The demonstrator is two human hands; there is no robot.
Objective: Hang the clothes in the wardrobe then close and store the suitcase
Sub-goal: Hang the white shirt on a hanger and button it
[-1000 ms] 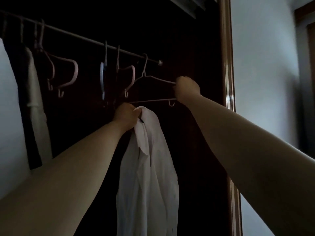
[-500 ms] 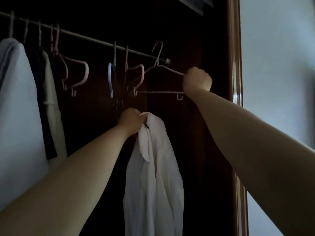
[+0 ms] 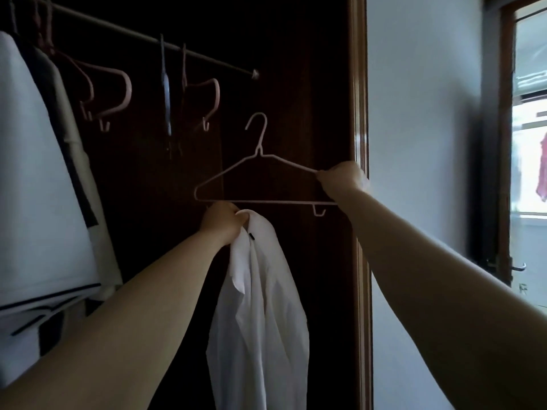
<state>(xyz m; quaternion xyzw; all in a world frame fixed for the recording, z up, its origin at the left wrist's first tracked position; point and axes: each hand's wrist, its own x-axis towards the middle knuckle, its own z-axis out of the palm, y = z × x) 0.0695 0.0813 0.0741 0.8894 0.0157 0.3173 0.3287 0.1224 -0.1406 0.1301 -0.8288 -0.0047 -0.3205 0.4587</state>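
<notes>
I face a dark wooden wardrobe. My left hand [image 3: 222,221] grips a white shirt [image 3: 260,321] by its collar, and the shirt hangs straight down from my fist. My right hand [image 3: 342,180] holds a thin pale wire hanger [image 3: 260,156] by its right shoulder. The hanger is off the rail [image 3: 189,53], held level just above my left hand, its hook pointing up. The suitcase is not in view.
Several empty pink hangers [image 3: 118,93] and a pale blue one [image 3: 167,93] hang on the rail. White and dark garments [image 3: 38,179] hang at the left. The wardrobe's wooden frame [image 3: 359,202] stands right of my hands, then a white wall and a window [image 3: 529,161].
My right hand has lifted the wire hanger off the rail and brought it down and toward me. My left hand has kept hold of the shirt. The view has dropped a little.
</notes>
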